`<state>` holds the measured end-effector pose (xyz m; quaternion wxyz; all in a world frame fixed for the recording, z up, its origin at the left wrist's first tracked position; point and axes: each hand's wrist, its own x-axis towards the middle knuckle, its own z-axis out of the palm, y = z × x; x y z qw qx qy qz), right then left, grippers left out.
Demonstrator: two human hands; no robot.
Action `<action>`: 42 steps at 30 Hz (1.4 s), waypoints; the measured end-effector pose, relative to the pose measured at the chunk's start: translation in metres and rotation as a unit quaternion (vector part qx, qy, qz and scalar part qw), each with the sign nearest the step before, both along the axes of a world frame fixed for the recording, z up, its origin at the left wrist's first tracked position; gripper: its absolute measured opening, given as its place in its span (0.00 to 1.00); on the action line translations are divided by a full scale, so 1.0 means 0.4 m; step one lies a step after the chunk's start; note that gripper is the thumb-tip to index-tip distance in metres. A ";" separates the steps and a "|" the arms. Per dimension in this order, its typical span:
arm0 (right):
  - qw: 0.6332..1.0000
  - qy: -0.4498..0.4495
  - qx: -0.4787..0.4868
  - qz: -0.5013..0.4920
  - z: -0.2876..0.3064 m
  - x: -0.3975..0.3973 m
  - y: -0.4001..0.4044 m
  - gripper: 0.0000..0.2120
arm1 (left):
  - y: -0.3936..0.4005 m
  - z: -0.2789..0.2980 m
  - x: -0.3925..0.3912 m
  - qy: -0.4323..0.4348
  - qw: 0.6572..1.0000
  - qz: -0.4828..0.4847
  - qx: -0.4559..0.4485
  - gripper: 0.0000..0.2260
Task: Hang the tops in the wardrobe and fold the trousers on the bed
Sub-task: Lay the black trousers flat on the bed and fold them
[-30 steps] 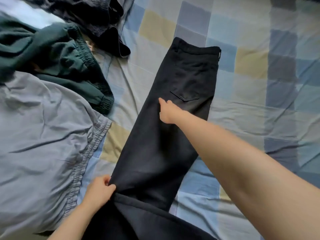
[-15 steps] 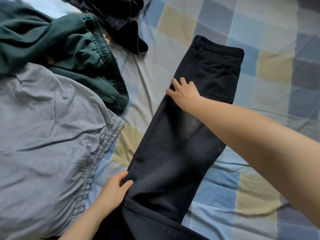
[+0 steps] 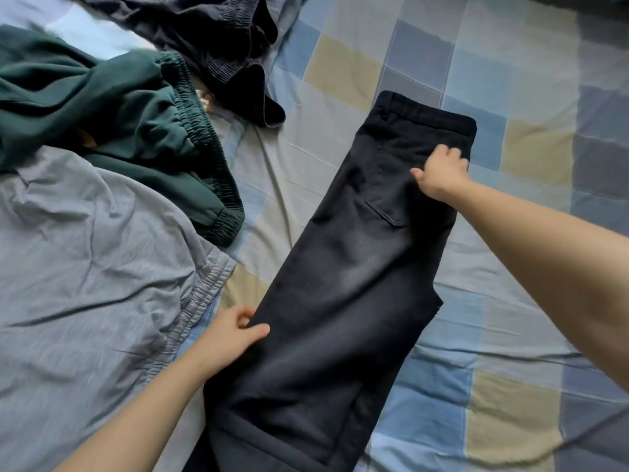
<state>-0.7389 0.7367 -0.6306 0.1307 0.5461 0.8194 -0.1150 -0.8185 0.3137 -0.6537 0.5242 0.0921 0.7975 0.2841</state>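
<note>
Black trousers point(image 3: 343, 274) lie folded lengthwise on the checked bed sheet point(image 3: 493, 335), waistband at the far end, legs running toward me and off the lower edge of the view. My left hand point(image 3: 228, 335) pinches the left edge of the trousers at about knee height, thumb on top of the cloth. My right hand point(image 3: 440, 173) rests on the seat area just below the waistband, above the back pocket; its fingers look bent against the cloth, and their hold is unclear.
At the left lies a grey garment point(image 3: 85, 284) with an elastic waistband. Behind it is a crumpled dark green garment point(image 3: 112, 120). A dark navy garment point(image 3: 218, 39) lies bunched at the top.
My right hand slid up the trousers from the thigh's left edge to the seat near the waistband. The left hand kept its pinch on the left edge.
</note>
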 end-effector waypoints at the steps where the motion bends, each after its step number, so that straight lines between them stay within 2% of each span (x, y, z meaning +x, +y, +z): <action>1: 0.999 0.003 -0.003 -0.048 -0.008 0.029 0.032 0.34 | 0.046 -0.003 -0.004 -0.007 0.999 0.031 0.023 0.07; 4: 0.991 0.035 -0.049 -0.116 -0.041 0.087 0.102 0.38 | 0.177 -0.012 -0.013 0.009 0.993 0.089 0.072 0.06; 7: 0.973 0.121 -0.113 -0.163 -0.084 0.114 0.141 0.37 | 0.290 -0.029 -0.011 0.046 0.988 0.113 0.092 0.07; 10: 0.927 0.240 -0.142 -0.250 -0.111 0.135 0.171 0.24 | 0.365 -0.050 -0.005 0.034 0.984 0.137 0.110 0.08; 12: 0.896 0.309 -0.132 -0.291 -0.126 0.145 0.192 0.12 | 0.381 -0.062 -0.013 0.081 0.983 0.132 0.102 0.08; 14: 0.867 0.349 -0.128 -0.332 -0.126 0.157 0.195 0.06 | 0.387 -0.077 -0.020 0.138 0.979 0.114 0.096 0.05; 17: 0.801 0.385 -0.163 -0.428 -0.150 0.179 0.222 0.13 | 0.401 -0.093 -0.023 0.169 0.976 0.116 0.078 0.05; 18: 0.777 0.401 -0.194 -0.445 -0.154 0.180 0.228 0.15 | 0.402 -0.095 -0.024 0.159 0.977 0.121 0.079 0.05; 19: 0.768 0.414 -0.222 -0.436 -0.147 0.178 0.221 0.15 | 0.401 -0.096 -0.024 0.138 0.979 0.127 0.082 0.05; 23: 0.768 0.418 -0.250 -0.416 -0.122 0.215 0.136 0.11 | 0.353 -0.083 -0.023 0.062 0.986 0.136 0.071 0.07; 25: 0.782 0.413 -0.274 -0.377 -0.109 0.264 0.054 0.10 | 0.304 -0.071 -0.010 0.073 0.989 0.116 0.049 0.04; 28: 0.817 0.368 -0.281 -0.342 -0.111 0.364 -0.099 0.13 | 0.207 -0.046 0.030 0.082 0.993 0.084 0.009 0.05; 30: 0.825 0.354 -0.256 -0.359 -0.116 0.426 -0.220 0.17 | 0.132 -0.031 0.062 0.091 0.994 0.055 -0.022 0.05; 32: 0.832 0.327 -0.236 -0.382 -0.102 0.479 -0.349 0.15 | 0.052 -0.014 0.094 0.097 0.993 0.038 -0.051 0.05; 33: 0.818 0.321 -0.260 -0.399 -0.092 0.497 -0.408 0.13 | 0.015 -0.009 0.108 0.099 0.992 0.032 -0.068 0.05; 37: 0.717 0.311 -0.440 -0.442 -0.056 0.501 -0.572 0.12 | -0.095 0.004 0.138 0.106 0.988 0.020 -0.113 0.06; 39: 0.703 0.330 -0.466 -0.424 -0.051 0.481 -0.597 0.09 | -0.126 0.010 0.141 0.099 0.986 0.012 -0.131 0.05; 41: 0.715 0.338 -0.446 -0.419 -0.055 0.470 -0.595 0.07 | -0.151 0.010 0.144 0.088 0.986 0.033 -0.141 0.03; 42: 0.727 0.336 -0.427 -0.420 -0.058 0.474 -0.592 0.10 | -0.168 0.011 0.149 0.083 0.984 0.052 -0.146 0.02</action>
